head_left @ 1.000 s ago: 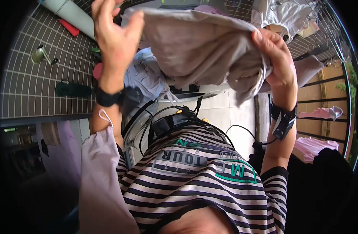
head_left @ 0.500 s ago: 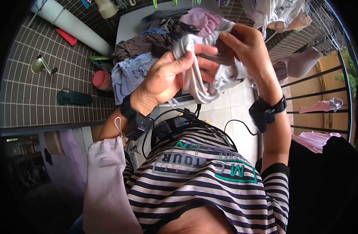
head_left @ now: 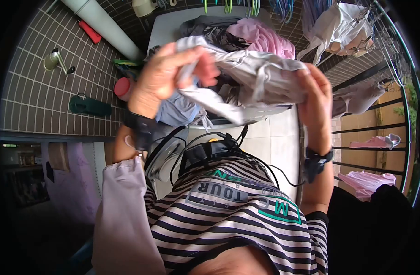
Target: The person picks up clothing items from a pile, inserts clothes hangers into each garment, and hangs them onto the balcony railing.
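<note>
A light grey garment (head_left: 269, 78) is stretched between my two hands, with a loop of its cloth open toward the left. My left hand (head_left: 166, 73) is closed on the garment's left end, its fingers smeared by motion. At the right end, my right hand (head_left: 315, 94) grips the cloth, thumb on top. Behind the garment lies a pile of laundry, with a pink cloth (head_left: 262, 36), a dark patterned cloth (head_left: 214, 31) and a light blue cloth (head_left: 175, 110) hanging at the near left.
Brown tiled wall (head_left: 31, 91) with a tap (head_left: 58, 61) at left; a red-lidded jar (head_left: 123, 87) beside the pile. Hangers (head_left: 228, 5) hang at the top. A white garment (head_left: 340, 27) and black railings (head_left: 370, 152) are at right. Cables cross my waist.
The bunched garment is now spread wider, my hands having moved apart. My left hand has gone up and left, my right hand down and right. More of the pink cloth shows.
</note>
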Demonstrator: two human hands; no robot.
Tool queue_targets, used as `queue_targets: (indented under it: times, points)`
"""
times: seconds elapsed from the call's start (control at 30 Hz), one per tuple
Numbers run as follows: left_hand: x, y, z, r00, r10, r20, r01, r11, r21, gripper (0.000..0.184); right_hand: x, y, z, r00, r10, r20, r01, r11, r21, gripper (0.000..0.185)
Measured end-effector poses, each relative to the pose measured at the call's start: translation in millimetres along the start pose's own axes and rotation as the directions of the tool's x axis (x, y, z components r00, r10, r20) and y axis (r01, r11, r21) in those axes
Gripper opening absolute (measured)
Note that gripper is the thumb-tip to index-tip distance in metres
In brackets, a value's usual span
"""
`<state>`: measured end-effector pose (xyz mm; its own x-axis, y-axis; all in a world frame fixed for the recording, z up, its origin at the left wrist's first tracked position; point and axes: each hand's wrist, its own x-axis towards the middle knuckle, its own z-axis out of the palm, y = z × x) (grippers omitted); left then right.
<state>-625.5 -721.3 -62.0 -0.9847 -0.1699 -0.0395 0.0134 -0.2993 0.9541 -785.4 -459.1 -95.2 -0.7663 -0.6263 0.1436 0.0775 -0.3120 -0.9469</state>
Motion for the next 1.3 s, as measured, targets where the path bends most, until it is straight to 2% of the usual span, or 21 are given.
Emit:
queue_targets:
  times: [0.03,0.07,0.1,0.17,0.2,0.23,0.27,0.33,0.4,0.47,0.53,0.67,0.73,0.83,0.9,0.97,1.07,1.13,1.2,1.27,1.3]
  points:
    - [-2.2,7.6,-30.3,0.989,-0.052,0.142,0.032,0.990,0.140,0.035,-0.3,-17.0,0.0,1.000,-0.028,0.006,0.028,0.999,0.035,0.017]
    - [-8.4,19.1,-42.5,0.985,-0.165,0.050,0.153,0.970,0.189,0.031,1.2,-30.0,-4.5,0.995,-0.078,0.063,0.076,0.997,0.031,0.018]
    - [-5.7,10.8,-52.5,0.995,-0.008,-0.104,0.056,0.882,0.467,0.028,0.3,-44.9,4.2,0.992,-0.087,0.089,0.085,0.996,0.026,0.019]
    - [-5.8,-1.0,-51.5,0.858,0.488,-0.162,-0.035,0.369,0.929,0.029,1.2,-63.8,25.2,0.979,-0.106,0.175,0.114,0.993,-0.031,0.019]
    - [-4.6,2.7,-32.0,0.713,0.695,0.091,-0.106,-0.021,0.994,0.037,1.8,-65.3,42.4,0.980,-0.110,0.165,0.122,0.990,-0.065,0.017]
    - [-0.9,2.5,-18.0,0.666,0.715,0.210,-0.320,0.020,0.947,0.042,3.5,-63.5,55.9,0.976,-0.110,0.188,0.144,0.973,-0.181,0.016]
    - [-6.1,4.7,14.6,0.722,0.650,0.238,-0.509,0.267,0.818,0.046,6.1,-60.8,69.2,0.971,-0.110,0.213,0.170,0.941,-0.293,0.016]
    - [-16.1,-11.2,50.4,0.863,0.405,0.303,-0.504,0.646,0.573,0.056,7.0,-50.8,95.2,0.945,-0.093,0.313,0.226,0.879,-0.419,0.015]
    - [-17.3,-28.0,56.7,0.712,0.673,0.201,-0.565,0.379,0.733,0.030,5.3,-50.9,111.5,0.937,-0.083,0.339,0.291,0.722,-0.628,0.014]
    - [-3.6,-27.7,30.5,0.750,0.655,0.096,-0.508,0.476,0.718,0.015,13.5,-36.2,106.9,0.935,-0.134,0.328,0.300,0.793,-0.530,0.018]
    - [-12.0,-13.4,11.3,0.840,0.536,-0.083,-0.369,0.678,0.636,0.013,29.0,-26.6,93.0,0.908,-0.143,0.395,0.394,0.614,-0.683,0.028]
    - [-18.8,10.3,-5.0,0.818,0.559,-0.134,-0.459,0.776,0.433,0.024,42.5,50.0,50.1,0.885,-0.007,0.465,0.433,0.374,-0.820,0.023]
    - [-20.4,23.8,-23.1,0.787,0.587,-0.192,-0.477,0.775,0.414,0.027,33.4,76.1,33.8,0.895,0.218,0.389,0.260,0.454,-0.852,0.022]
    - [-22.2,26.6,-38.4,0.789,0.532,-0.307,-0.503,0.847,0.175,0.030,28.0,65.9,52.5,0.937,0.248,0.247,-0.034,0.767,-0.641,0.019]
    - [-15.9,19.6,-29.2,0.794,0.513,-0.327,-0.514,0.853,0.088,0.031,30.9,51.9,89.2,0.960,0.189,0.207,-0.089,0.906,-0.413,0.032]
    - [-14.5,21.5,-20.7,0.835,0.536,-0.123,-0.490,0.827,0.275,0.031,33.8,71.0,117.2,0.965,0.121,0.233,-0.001,0.889,-0.458,0.032]
    - [-16.0,26.2,-4.0,0.834,0.541,-0.109,-0.460,0.791,0.403,0.020,36.3,84.9,117.3,0.924,0.127,0.361,0.153,0.742,-0.653,0.030]
    - [-25.6,30.6,-13.7,0.798,0.593,-0.110,-0.416,0.674,0.611,0.013,37.5,56.5,102.6,0.935,0.251,0.249,0.063,0.575,-0.815,0.024]
    - [-37.3,30.3,-30.7,0.749,0.637,-0.184,-0.241,0.521,0.819,0.015,29.5,16.4,82.1,0.983,0.017,0.181,0.137,0.582,-0.801,0.021]
    - [-42.0,22.7,-47.6,0.662,0.749,-0.018,-0.262,0.253,0.931,0.021,16.8,-37.3,74.0,0.981,-0.084,0.173,0.188,0.604,-0.775,0.034]
    - [-52.0,25.4,-44.4,0.762,0.646,-0.046,-0.155,0.251,0.955,0.027,7.1,-59.0,81.0,0.981,-0.148,0.123,0.191,0.669,-0.718,0.038]
